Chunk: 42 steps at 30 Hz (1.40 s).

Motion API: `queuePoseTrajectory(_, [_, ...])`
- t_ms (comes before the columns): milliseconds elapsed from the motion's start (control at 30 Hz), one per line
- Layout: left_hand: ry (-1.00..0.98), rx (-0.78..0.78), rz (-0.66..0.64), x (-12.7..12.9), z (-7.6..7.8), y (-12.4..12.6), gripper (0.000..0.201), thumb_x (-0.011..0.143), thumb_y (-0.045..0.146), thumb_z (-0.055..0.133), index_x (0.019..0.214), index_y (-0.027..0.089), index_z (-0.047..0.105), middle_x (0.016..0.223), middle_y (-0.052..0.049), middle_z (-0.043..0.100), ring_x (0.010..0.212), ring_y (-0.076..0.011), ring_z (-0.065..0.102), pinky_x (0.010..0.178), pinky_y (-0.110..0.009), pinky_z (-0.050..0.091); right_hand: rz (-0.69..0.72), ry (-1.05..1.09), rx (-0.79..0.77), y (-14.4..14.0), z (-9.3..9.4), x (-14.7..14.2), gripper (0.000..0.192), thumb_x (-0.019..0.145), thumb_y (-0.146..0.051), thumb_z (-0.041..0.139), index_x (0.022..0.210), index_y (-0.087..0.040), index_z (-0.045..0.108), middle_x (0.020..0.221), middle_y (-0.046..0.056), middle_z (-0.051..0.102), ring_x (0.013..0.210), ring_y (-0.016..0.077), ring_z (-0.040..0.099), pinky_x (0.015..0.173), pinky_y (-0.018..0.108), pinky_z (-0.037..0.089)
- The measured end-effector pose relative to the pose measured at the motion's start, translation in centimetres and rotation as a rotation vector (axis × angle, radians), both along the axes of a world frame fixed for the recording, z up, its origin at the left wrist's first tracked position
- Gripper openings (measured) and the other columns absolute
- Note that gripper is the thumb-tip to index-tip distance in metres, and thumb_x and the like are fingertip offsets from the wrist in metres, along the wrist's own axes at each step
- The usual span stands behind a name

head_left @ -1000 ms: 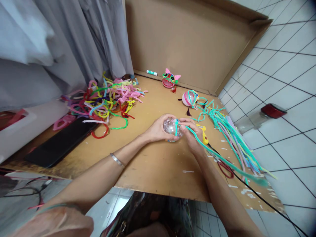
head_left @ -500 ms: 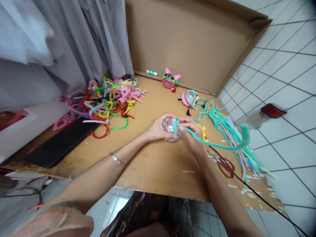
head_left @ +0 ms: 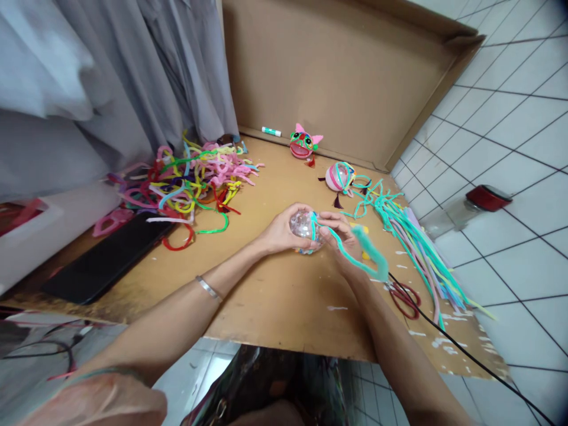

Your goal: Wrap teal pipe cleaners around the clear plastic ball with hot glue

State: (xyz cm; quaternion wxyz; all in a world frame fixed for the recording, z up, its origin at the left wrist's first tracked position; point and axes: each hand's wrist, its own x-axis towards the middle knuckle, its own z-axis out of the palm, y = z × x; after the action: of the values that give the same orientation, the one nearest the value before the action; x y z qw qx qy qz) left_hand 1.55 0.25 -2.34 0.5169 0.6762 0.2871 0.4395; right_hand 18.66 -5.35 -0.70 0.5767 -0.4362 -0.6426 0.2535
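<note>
A clear plastic ball (head_left: 302, 225) is held over the table, with colored pieces along its lower side. My left hand (head_left: 280, 232) is wrapped round its left side, fingers behind and thumb in front. A turquoise pipe cleaner (head_left: 344, 251) runs over the ball's right side, and its loose end bends out to the right. My right hand (head_left: 339, 231) pinches this pipe cleaner close to the ball. Behind that hand lies a yellow glue gun (head_left: 365, 254), mostly hidden. Red-handled scissors (head_left: 404, 300) lie right of my right forearm, blades partly covered.
Tangled pipe cleaners (head_left: 199, 177) lie at left beside a black tray (head_left: 110, 257). Straight pipe cleaners (head_left: 412, 248) lie at right. Two decorated balls, a pink-eared one (head_left: 302, 142) and a turquoise-banded one (head_left: 339, 176), stand at the back near a marker (head_left: 271, 131). A black cord (head_left: 461, 346) crosses the right side.
The loose end of the turquoise pipe cleaner has swung left, from far right to near my right wrist, and is bent back. Both hands keep nearly the same place around the ball.
</note>
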Motion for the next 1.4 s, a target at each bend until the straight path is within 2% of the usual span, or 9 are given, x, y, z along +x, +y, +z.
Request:
queuePoseTrajectory(233, [-0.114,-0.106,0.132,-0.6,0.4,0.4,0.070,0.049,0.033,0.088,0.110,0.019,0.055,0.105,-0.003,0.061,0.092,-0.0170,0.061,0.085,-0.029,0.050,-0.001,-0.162,0.102,-0.1,-0.3,-0.1,0.035,0.090,-0.041,0.059,0.122,-0.027,0.066,0.126,0.007,0.066,0.119,0.0231,0.060,0.106,0.041,0.047])
queuePoseTrajectory(367, [-0.239,-0.224,0.177,-0.6,0.5,0.8,0.068,0.049,0.037,0.087,0.105,0.020,0.052,0.095,0.000,0.061,0.084,-0.0151,0.060,0.076,-0.026,0.051,-0.425,-0.464,0.105,0.5,-0.5,1.7,0.035,0.091,-0.040,0.052,0.118,-0.022,0.065,0.118,0.012,0.068,0.115,0.0280,0.060,0.104,0.048,0.044])
queuePoseTrajectory(500, [-0.288,-0.278,0.200,-0.5,0.5,0.9,0.067,0.047,0.032,0.088,0.103,0.020,0.052,0.091,0.002,0.059,0.080,-0.0122,0.058,0.072,-0.023,0.051,-0.773,-0.888,-0.212,1.0,0.2,4.1,0.045,0.086,-0.049,0.059,0.104,-0.009,0.068,0.107,0.026,0.066,0.108,0.0394,0.062,0.093,0.056,0.046])
queuePoseTrajectory(667, [-0.282,-0.286,0.198,-0.5,0.6,0.9,0.067,0.047,0.033,0.086,0.104,0.021,0.051,0.097,0.000,0.058,0.082,-0.0125,0.056,0.073,-0.024,0.051,-0.793,-1.142,-0.725,1.3,1.0,5.9,0.066,0.080,-0.068,0.058,0.100,-0.006,0.073,0.100,0.027,0.070,0.097,0.0396,0.071,0.079,0.048,0.053])
queuePoseTrajectory(900, [-0.220,-0.229,0.170,-0.7,0.7,0.8,0.068,0.047,0.035,0.086,0.104,0.021,0.051,0.100,0.000,0.056,0.084,-0.0129,0.055,0.078,-0.026,0.048,-0.787,-1.040,-0.796,1.8,1.2,6.8,0.052,0.080,-0.054,0.056,0.099,-0.010,0.075,0.098,0.025,0.073,0.094,0.0358,0.072,0.070,0.039,0.051])
queuePoseTrajectory(967, [-0.214,-0.220,0.163,-0.7,0.7,0.8,0.068,0.047,0.036,0.085,0.104,0.021,0.051,0.099,0.000,0.057,0.084,-0.0132,0.055,0.079,-0.026,0.047,-0.825,-0.925,-0.747,1.9,1.5,7.0,0.048,0.078,-0.052,0.056,0.096,-0.011,0.074,0.093,0.023,0.074,0.087,0.0353,0.071,0.066,0.038,0.049])
queuePoseTrajectory(1067, [-0.210,-0.221,0.158,-0.7,0.6,0.8,0.068,0.048,0.036,0.086,0.104,0.021,0.052,0.099,0.000,0.057,0.083,-0.0129,0.056,0.080,-0.026,0.047,-0.872,-0.746,-0.506,2.0,1.7,6.9,0.043,0.074,-0.050,0.055,0.094,-0.015,0.070,0.085,0.017,0.073,0.080,0.0312,0.068,0.065,0.037,0.048])
queuePoseTrajectory(1233, [-0.222,-0.277,0.109,-0.5,0.6,0.6,0.071,0.047,0.034,0.087,0.106,0.021,0.052,0.102,-0.001,0.059,0.080,-0.0116,0.057,0.076,-0.025,0.050,-0.727,-0.510,-0.042,1.7,1.5,5.7,0.042,0.068,-0.051,0.060,0.092,-0.017,0.065,0.083,0.008,0.070,0.072,0.0221,0.062,0.071,0.036,0.051])
queuePoseTrajectory(1400, [-0.176,-0.243,0.091,-0.3,0.5,0.5,0.071,0.048,0.035,0.087,0.109,0.020,0.053,0.104,-0.002,0.061,0.081,-0.0124,0.059,0.074,-0.025,0.051,-0.699,-0.488,0.152,0.9,1.7,4.8,0.041,0.072,-0.050,0.063,0.097,-0.018,0.063,0.081,0.005,0.068,0.065,0.0187,0.060,0.068,0.034,0.051])
